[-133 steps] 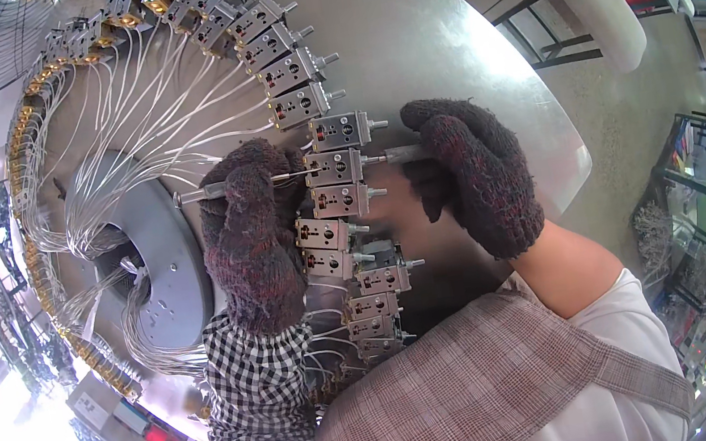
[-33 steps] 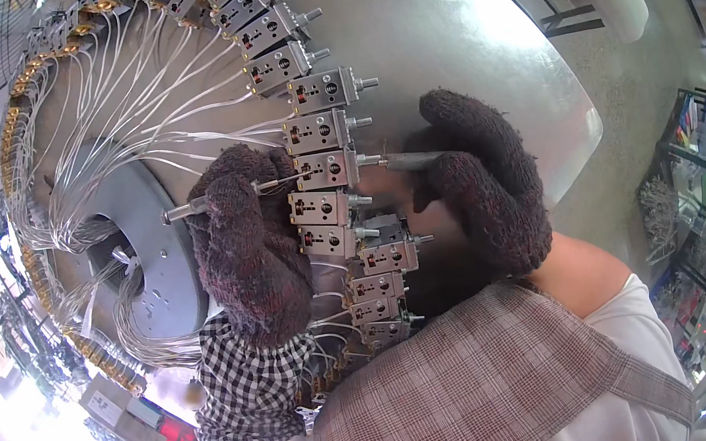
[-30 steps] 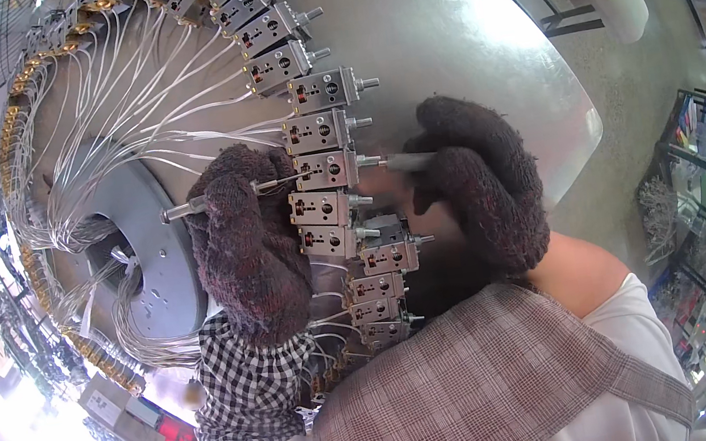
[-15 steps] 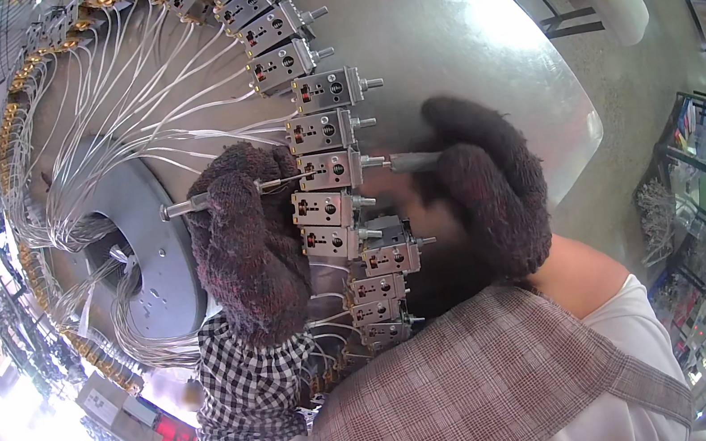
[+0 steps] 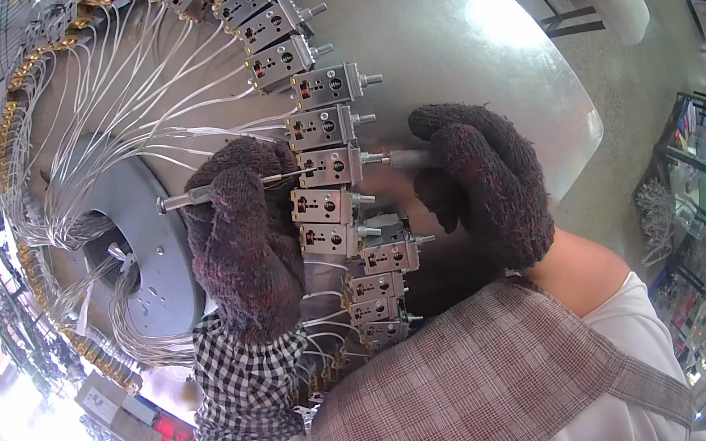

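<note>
My left hand (image 5: 244,245), in a dark knitted glove, is closed around a thin screwdriver (image 5: 179,202) with a metal handle. Its narrow shaft reaches right to the side of a small boxy metal thermostat-like unit (image 5: 338,167). On that unit's other side, my right hand (image 5: 496,178), gloved the same way, pinches a grey cylindrical tool (image 5: 409,159). The tool's end meets the unit's protruding spindle. Most of the tool's far end is hidden in the glove. Where the screwdriver tip sits inside the unit cannot be made out.
Several like units (image 5: 325,86) stand in a curved row around the round metal fixture. White wires (image 5: 132,125) run from them to a grey ring (image 5: 166,274) at the left. A shiny metal tabletop (image 5: 424,21) spreads to the right. Shelving (image 5: 694,145) stands farther right.
My right hand has turned around the grey tool, its fingers shifting and the lower ones showing more apart. The screwdriver's handle end has risen slightly, with my left hand still gripping it.
</note>
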The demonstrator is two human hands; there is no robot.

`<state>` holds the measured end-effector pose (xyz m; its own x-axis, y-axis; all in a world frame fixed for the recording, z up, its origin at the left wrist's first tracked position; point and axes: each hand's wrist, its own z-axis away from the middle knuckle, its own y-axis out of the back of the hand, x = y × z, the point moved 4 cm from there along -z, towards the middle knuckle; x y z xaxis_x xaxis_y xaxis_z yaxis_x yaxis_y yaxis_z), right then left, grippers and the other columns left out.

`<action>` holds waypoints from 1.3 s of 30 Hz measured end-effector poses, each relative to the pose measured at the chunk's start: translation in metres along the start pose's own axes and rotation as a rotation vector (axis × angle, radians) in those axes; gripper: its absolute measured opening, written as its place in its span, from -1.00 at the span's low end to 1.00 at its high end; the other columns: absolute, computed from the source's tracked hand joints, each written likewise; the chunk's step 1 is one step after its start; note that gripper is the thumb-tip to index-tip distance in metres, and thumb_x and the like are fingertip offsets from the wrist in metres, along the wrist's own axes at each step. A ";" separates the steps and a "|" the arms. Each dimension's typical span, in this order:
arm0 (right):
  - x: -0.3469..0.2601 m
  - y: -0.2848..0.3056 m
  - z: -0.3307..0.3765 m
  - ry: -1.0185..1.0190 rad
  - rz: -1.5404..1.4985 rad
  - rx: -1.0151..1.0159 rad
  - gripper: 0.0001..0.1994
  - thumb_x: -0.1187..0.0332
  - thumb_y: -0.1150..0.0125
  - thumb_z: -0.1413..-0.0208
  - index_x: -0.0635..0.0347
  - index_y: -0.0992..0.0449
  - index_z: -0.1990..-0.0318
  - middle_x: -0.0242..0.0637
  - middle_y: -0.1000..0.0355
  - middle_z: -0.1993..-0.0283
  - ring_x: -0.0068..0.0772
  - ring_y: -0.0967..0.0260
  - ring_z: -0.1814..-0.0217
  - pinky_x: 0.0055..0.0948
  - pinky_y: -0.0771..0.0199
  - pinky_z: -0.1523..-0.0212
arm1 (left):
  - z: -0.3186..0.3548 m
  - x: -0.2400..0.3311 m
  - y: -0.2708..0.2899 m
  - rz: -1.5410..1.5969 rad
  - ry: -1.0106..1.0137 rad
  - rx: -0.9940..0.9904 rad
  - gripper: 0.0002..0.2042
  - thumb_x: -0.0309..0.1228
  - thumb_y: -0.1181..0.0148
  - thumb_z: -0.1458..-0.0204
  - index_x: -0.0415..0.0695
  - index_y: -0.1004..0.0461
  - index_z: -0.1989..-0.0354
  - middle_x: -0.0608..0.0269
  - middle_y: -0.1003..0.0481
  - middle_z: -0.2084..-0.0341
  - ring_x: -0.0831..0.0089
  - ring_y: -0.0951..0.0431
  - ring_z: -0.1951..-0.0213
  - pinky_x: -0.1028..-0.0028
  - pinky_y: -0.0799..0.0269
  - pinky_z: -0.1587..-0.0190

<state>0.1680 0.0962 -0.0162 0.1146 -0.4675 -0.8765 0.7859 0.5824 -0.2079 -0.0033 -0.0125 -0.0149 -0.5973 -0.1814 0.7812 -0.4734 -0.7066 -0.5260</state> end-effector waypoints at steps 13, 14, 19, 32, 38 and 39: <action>-0.001 0.002 0.002 0.065 0.104 -0.032 -0.68 0.28 -0.02 -0.14 0.30 -0.36 0.03 -0.22 -0.42 0.27 -0.57 -0.42 0.42 -0.68 -0.33 0.63 | 0.000 0.006 -0.002 0.003 -0.041 -0.049 -0.77 -0.34 -0.08 -0.05 -0.28 -0.37 0.25 0.09 -0.41 0.34 0.27 -0.46 0.26 0.32 -0.46 0.19; -0.002 0.001 0.002 0.062 0.104 -0.030 -0.68 0.28 -0.02 -0.14 0.30 -0.36 0.03 -0.22 -0.42 0.27 -0.57 -0.42 0.42 -0.68 -0.33 0.63 | -0.001 0.004 0.000 0.004 -0.038 -0.048 -0.77 -0.34 -0.08 -0.05 -0.28 -0.37 0.25 0.09 -0.41 0.34 0.27 -0.46 0.26 0.32 -0.46 0.19; 0.007 0.001 0.005 0.153 -0.113 0.052 -0.68 0.35 -0.04 -0.13 0.31 -0.32 -0.01 -0.22 -0.41 0.28 -0.53 -0.40 0.34 -0.62 -0.39 0.51 | -0.003 -0.001 0.005 0.011 0.060 -0.037 -0.76 -0.32 -0.08 -0.05 -0.29 -0.37 0.27 0.11 -0.41 0.34 0.29 -0.44 0.24 0.34 -0.45 0.19; -0.013 -0.002 0.001 0.689 0.786 -0.016 -0.59 0.53 -0.18 0.20 0.34 -0.34 0.09 -0.13 -0.40 0.38 -0.37 -0.39 0.52 -0.43 -0.39 0.52 | 0.000 0.001 -0.001 -0.045 -0.012 -0.010 -0.80 -0.39 -0.03 -0.08 -0.29 -0.35 0.24 0.06 -0.41 0.35 0.29 -0.46 0.29 0.37 -0.48 0.25; -0.009 -0.003 0.002 0.538 0.517 -0.050 -0.76 0.43 0.05 -0.14 0.32 -0.35 0.06 -0.13 -0.40 0.26 -0.55 -0.39 0.59 -0.68 -0.26 0.74 | 0.001 0.002 0.003 -0.018 -0.027 0.003 -0.78 -0.38 -0.03 -0.08 -0.30 -0.34 0.22 0.06 -0.41 0.33 0.27 -0.47 0.29 0.34 -0.48 0.24; -0.005 -0.001 0.001 0.379 0.340 -0.021 -0.74 0.40 0.04 -0.14 0.31 -0.35 0.05 -0.15 -0.41 0.31 -0.54 -0.38 0.59 -0.67 -0.25 0.74 | 0.001 0.001 0.002 0.007 0.054 -0.022 -0.78 -0.37 -0.03 -0.08 -0.30 -0.34 0.22 0.06 -0.42 0.34 0.27 -0.47 0.29 0.34 -0.48 0.24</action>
<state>0.1674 0.0972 -0.0117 0.1307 0.0225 -0.9912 0.7297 0.6746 0.1115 -0.0042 -0.0144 -0.0149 -0.6342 -0.1489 0.7587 -0.4825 -0.6904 -0.5390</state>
